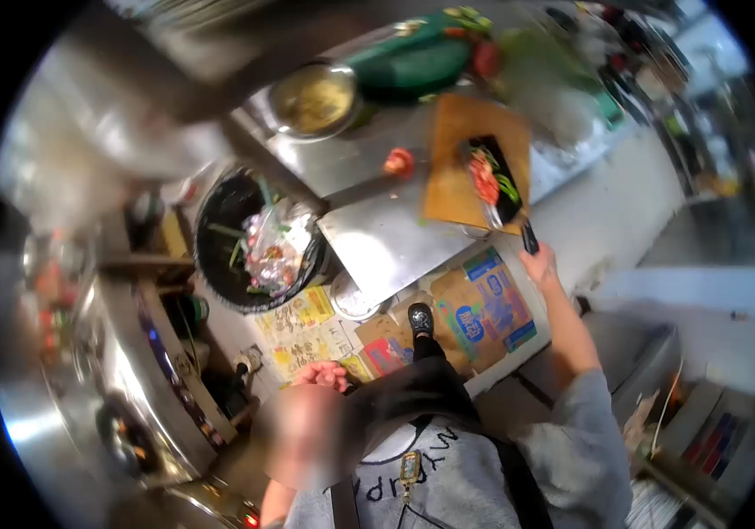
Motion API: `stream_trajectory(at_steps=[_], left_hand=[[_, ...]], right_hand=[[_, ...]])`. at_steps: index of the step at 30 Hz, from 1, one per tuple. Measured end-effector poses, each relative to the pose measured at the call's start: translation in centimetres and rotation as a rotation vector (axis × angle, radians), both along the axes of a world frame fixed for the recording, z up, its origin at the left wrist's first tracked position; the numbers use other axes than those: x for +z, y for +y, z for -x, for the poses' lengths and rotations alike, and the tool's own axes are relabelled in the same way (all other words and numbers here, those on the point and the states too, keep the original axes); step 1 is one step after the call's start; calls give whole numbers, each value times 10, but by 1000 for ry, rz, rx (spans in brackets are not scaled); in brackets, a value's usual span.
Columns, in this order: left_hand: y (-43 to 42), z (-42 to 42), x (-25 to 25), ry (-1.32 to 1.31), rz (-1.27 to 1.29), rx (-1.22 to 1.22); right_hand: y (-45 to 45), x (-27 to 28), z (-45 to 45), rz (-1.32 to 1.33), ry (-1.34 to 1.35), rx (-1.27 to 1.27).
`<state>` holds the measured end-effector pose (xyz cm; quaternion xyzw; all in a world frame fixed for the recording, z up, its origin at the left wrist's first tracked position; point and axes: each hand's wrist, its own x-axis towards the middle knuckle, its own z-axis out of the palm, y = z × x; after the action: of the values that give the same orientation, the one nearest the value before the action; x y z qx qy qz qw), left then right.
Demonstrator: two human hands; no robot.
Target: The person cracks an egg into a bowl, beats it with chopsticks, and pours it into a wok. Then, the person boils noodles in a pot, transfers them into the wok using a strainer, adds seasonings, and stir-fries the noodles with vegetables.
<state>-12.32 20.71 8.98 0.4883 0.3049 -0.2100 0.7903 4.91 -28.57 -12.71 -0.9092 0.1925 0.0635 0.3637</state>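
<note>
My right hand point(537, 262) is closed round the black handle of what looks like a cleaver point(508, 167). Its wide dark blade lies over a wooden cutting board point(450, 189), with cut red pieces point(484, 180) and green strips point(507, 188) on top. My left hand point(321, 376) hangs low in front of my body, away from the counter. Its fingers are loosely bent, with nothing visible in them. A piece of red food point(399, 162) sits on the steel counter point(377, 234) left of the board.
A metal bowl of yellowish food point(314, 100) and a green container point(413, 62) stand at the back. A lined black bin point(219, 256) full of scraps is at the left. Flattened cardboard point(483, 313) covers the floor. At lower left is a steel counter point(161, 379).
</note>
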Motion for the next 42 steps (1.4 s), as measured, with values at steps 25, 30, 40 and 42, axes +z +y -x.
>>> stream_trajectory(at_steps=[25,30,40,42], left_hand=[[340,613,-40,-96,-318,1732],[269,655,-58,19,-253,1998],[240,585,-78,10,-41,1965],[260,571,-72,-57,-101,1880]], right_hand=[[1097,223,340,-252,-38,1526],[1240,225,408,15,-453,1551],[1162,252,353,-487,238,1358],[1082,223,293,-916,574,1308]])
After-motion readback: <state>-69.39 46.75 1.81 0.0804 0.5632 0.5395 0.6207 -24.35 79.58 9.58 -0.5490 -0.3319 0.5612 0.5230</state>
